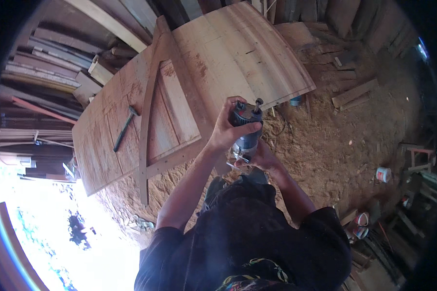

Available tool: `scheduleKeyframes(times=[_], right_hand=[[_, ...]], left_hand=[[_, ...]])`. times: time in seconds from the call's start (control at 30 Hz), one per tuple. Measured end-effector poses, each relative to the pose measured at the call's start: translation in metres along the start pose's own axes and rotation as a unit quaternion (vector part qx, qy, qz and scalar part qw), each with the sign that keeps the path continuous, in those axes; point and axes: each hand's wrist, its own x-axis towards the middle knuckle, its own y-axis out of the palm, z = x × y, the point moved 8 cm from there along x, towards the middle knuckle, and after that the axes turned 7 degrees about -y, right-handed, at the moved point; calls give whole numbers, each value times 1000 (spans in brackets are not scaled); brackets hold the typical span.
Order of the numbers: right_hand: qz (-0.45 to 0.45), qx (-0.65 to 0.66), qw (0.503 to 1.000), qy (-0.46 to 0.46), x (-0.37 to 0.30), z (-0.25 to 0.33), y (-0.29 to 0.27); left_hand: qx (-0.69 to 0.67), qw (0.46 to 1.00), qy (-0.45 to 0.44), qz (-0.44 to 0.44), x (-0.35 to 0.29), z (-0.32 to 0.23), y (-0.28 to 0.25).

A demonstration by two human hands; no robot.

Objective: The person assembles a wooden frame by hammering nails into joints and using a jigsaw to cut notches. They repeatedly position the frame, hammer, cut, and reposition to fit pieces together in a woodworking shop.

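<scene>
A trim router (248,140), dark on top with a silvery lower body, is held up in front of my chest, above the near edge of the workbench. My left hand (226,127) wraps round its dark upper end, the thumb lying across the casing. Lower down, my right hand (262,157) grips the silvery base, its fingers partly hidden by the tool. Just left of the router, a curved triangular wooden frame (179,92) lies on the large planked wooden panel (223,53). A hammer (125,128) with a dark green handle rests on the panel left of the frame.
Sawdust and shavings cover the ground (320,155). Stacked boards (43,72) line the far left. Offcuts (355,93) lie at the right, with a white bucket (383,174) and another tub (361,219) nearer me. Bright daylight washes out the lower left.
</scene>
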Motion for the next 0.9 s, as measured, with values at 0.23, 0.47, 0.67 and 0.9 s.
scheduleKeyframes(times=[0.23,0.47,0.67,0.9], right_hand=[[-50,-34,998,-20,-42,-16,23],[-50,-125,991,9,-70,-51,25],[-85,-163,983,-21,-73,-47,32],[-76,-110,991,-22,-60,-59,21]], left_hand=[[145,987,18,64,-49,9,-9],[236,968,-7,88,-77,16,-12],[308,945,-4,109,-78,15,-19],[370,922,1,111,-83,-4,-17]])
